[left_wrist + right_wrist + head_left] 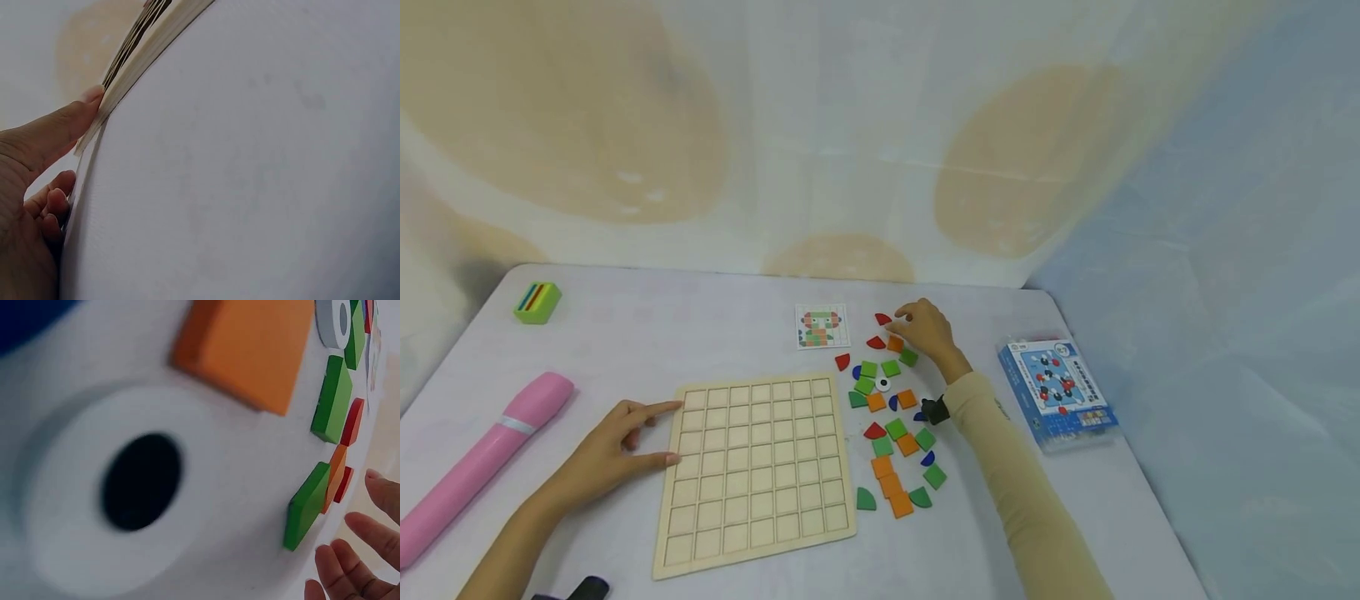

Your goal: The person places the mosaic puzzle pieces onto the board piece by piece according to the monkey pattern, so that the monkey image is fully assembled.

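My left hand [606, 450] touches the left edge of a wooden grid board [760, 479] with straight forefinger and thumb. The left wrist view shows the thumb [69, 122] against the board's rim, other fingers curled below. At the back, my right hand [927, 329] hovers beside a red quarter-round piece [882, 319] and an orange square [895, 343]. Its fingers are loosely bent, with nothing visible between them in the right wrist view. Below lie scattered green squares [896, 429], blue half-rounds [928, 458] and a white eye piece [883, 384].
A printed pattern card [822, 326] lies behind the board. To the right is a blue box [1060, 387] with molecule artwork. A pink cylinder [490, 458] lies at the left, a green striped block [538, 303] at the far left corner. A black object [587, 588] shows at the front.
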`<state>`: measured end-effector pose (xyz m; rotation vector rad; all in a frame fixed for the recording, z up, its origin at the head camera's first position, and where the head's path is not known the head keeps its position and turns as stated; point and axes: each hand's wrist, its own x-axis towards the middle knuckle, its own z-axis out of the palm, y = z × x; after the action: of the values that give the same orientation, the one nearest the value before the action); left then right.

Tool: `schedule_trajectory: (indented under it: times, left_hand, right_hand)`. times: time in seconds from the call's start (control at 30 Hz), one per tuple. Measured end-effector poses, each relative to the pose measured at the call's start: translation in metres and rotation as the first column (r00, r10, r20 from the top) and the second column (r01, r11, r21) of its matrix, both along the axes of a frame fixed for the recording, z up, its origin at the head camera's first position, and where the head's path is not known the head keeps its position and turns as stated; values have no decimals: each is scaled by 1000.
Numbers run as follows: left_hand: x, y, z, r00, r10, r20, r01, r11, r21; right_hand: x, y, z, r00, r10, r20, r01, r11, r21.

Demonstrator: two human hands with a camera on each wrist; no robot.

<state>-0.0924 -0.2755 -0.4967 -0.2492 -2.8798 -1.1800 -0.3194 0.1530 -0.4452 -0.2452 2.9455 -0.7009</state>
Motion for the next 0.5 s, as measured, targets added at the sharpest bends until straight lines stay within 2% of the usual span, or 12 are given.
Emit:
schedule_trajectory:
  times: [0.17,0.37,0.5]
  left_hand:
    - [2,-1,-3,1000,2,-4,-2,1000,10]
    - [2,0,-2,1000,-8,-1,8,1000,26]
    - [2,0,-1,1000,4,10,-4,1000,18]
  right_hand:
    - [-7,-16,3,1000,6,29,-7,998,58]
    - [-15,-25,0,1000,23,12,-25,983,183]
    - [-18,-28,0,1000,12,4,-13,985,172]
